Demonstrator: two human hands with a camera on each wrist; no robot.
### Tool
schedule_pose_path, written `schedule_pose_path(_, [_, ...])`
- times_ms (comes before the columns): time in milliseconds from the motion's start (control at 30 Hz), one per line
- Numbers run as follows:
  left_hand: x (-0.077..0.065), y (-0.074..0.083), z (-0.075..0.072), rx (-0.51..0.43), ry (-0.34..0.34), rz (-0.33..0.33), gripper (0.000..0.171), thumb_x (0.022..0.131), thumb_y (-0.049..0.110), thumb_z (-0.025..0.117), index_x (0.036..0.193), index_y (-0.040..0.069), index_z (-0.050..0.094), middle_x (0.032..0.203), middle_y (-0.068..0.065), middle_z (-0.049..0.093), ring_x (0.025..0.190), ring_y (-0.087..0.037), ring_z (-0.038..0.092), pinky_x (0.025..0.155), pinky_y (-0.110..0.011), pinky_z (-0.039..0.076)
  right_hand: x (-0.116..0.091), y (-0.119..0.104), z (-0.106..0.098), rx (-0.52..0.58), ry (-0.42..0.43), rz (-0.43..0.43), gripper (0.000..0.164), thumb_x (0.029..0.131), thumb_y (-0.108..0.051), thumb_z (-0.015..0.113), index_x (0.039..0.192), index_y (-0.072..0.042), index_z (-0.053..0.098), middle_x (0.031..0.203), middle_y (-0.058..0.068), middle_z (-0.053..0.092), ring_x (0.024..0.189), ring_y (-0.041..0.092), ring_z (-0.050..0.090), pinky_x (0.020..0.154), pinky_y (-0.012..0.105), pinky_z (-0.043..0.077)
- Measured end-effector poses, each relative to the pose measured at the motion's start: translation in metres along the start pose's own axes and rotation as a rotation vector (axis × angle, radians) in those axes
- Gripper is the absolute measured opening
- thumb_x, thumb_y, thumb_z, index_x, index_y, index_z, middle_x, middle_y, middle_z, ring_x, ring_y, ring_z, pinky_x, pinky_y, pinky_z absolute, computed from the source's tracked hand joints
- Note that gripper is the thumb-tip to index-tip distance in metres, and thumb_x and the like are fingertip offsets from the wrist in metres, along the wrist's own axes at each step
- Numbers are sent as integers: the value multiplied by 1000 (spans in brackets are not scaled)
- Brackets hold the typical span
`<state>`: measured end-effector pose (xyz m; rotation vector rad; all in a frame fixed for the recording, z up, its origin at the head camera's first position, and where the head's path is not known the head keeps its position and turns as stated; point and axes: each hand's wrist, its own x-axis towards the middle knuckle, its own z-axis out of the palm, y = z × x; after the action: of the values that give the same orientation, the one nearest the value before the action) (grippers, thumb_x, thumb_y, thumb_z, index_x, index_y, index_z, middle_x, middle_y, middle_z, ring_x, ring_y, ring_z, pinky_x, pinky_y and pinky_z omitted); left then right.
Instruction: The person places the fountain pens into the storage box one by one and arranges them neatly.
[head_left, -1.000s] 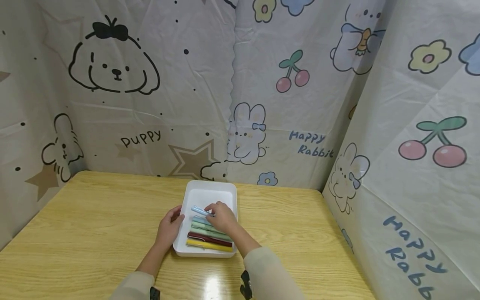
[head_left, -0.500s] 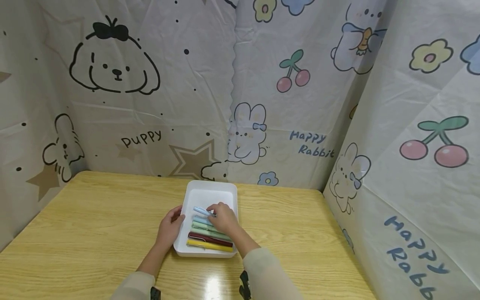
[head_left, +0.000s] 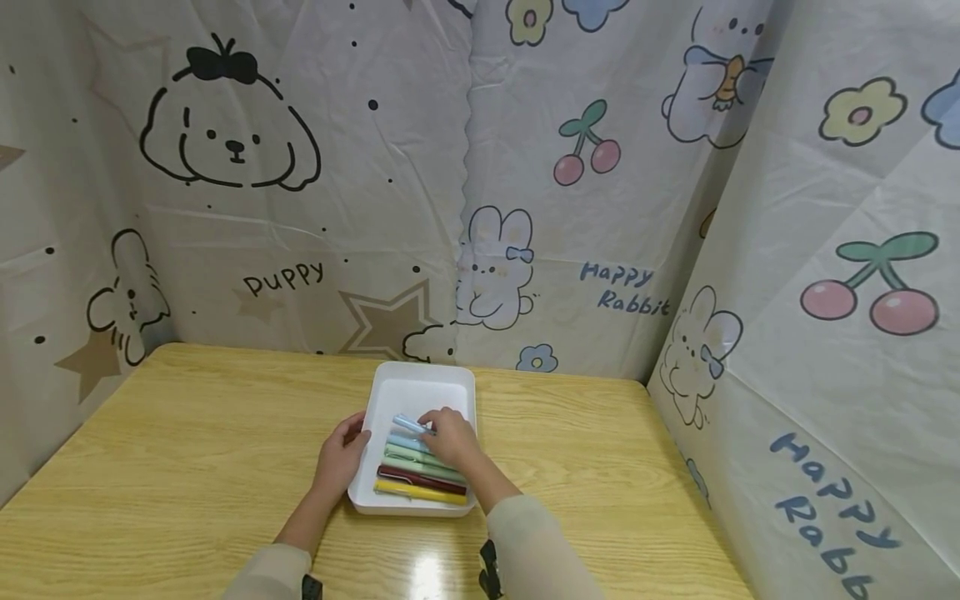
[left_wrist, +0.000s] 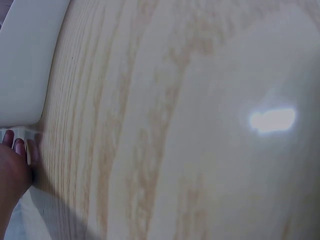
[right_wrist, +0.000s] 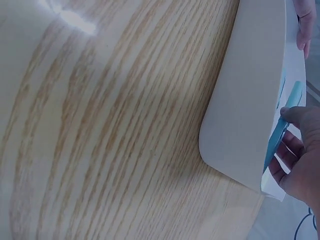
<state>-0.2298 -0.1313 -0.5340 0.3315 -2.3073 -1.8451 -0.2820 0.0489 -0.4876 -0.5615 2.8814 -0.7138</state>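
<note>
A white tray lies on the table, its outer wall also seen in the left wrist view. My left hand grips the tray's left side, thumb at the rim. Between the thumb and fingers of my right hand is a light blue pen, tilted over the tray; the right wrist view shows this pinch on the pen from the side. Just below it in the tray lie another light blue pen, green pens, a dark red pen and a yellow pen, roughly parallel.
The wood-grain table extends on both sides of the tray. Printed curtains with cartoon animals hang along its back and sides. A dark cable shows at the right wrist view's lower right.
My right hand has shifted slightly right and nearer to me with the light blue pen, which sits closer to the other pens. My left hand keeps its grip on the tray.
</note>
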Motion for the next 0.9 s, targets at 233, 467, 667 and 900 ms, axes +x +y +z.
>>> schedule_pose_path(233, [2, -1, -1, -8, -26, -45, 41, 97, 18, 44, 137, 8, 43, 134, -18, 48, 119, -28, 45, 101, -43, 39, -1, -2, 1, -6, -16, 19, 26, 90, -23, 62, 113, -14, 67, 87, 0, 58, 75, 10, 48, 66, 26, 42])
schedule_pose_path(467, [3, -2, -2, -10, -20, -33, 41, 97, 17, 46, 137, 7, 45, 133, -18, 49, 119, -28, 46, 102, -43, 38, -1, -3, -1, -13, -21, -4, 25, 91, -21, 60, 114, -14, 67, 90, 2, 60, 77, 11, 49, 68, 26, 43])
schedule_pose_path(667, [1, -2, -1, -10, 8, 4, 41, 97, 20, 47, 135, 5, 47, 127, -20, 51, 113, -29, 49, 97, -42, 42, -1, -3, -1, -19, -21, -25, 25, 91, -20, 59, 114, -13, 68, 94, 3, 62, 81, 12, 52, 71, 28, 45])
schedule_pose_path(900, [4, -2, -1, -11, -33, -51, 41, 98, 17, 44, 138, 7, 43, 135, -17, 47, 121, -28, 44, 104, -43, 37, -1, -2, 1, -55, -26, -30, 25, 91, -20, 59, 114, -14, 68, 94, 3, 63, 82, 13, 55, 71, 27, 46])
